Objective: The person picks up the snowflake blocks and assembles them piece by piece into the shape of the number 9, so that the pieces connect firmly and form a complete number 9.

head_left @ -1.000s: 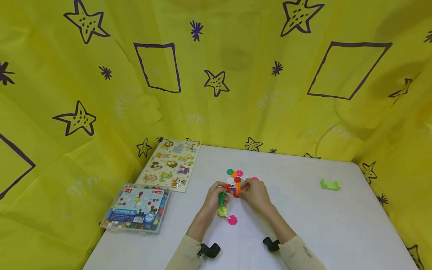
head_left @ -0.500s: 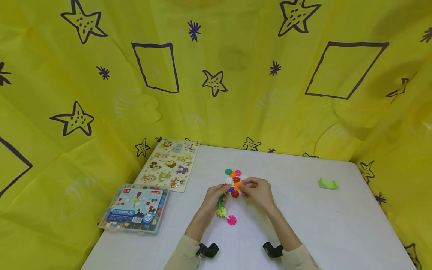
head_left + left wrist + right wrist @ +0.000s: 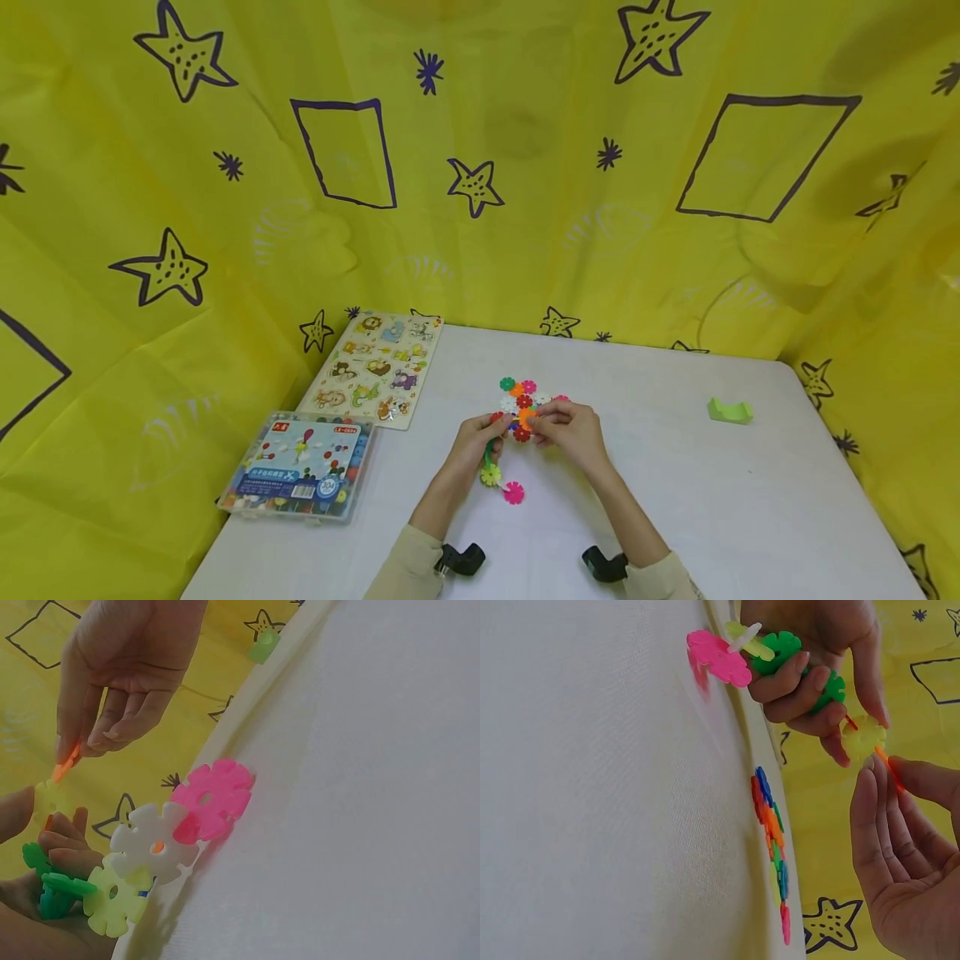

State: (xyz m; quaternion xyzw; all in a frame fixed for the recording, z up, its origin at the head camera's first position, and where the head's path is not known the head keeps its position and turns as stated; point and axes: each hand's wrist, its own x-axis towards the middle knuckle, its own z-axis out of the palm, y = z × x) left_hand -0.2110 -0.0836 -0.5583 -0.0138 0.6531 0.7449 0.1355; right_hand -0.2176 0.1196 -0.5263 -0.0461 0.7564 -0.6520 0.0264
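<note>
Orange plastic, a thin snowflake disc (image 3: 889, 766), was pinched edge-on by the right hand (image 3: 572, 429) just beside the yellow disc (image 3: 862, 736) topping the linked chain (image 3: 161, 851) gripped by the left hand (image 3: 478, 437) above the white table (image 3: 712, 500).

Tabletop (image 3: 660, 500) open to right; only green block (image 3: 731, 410) there. Left blocked: bead box (image 3: 296, 468), puzzle board (image 3: 377, 370). Loose discs (image 3: 519, 388) just beyond hands.
</note>
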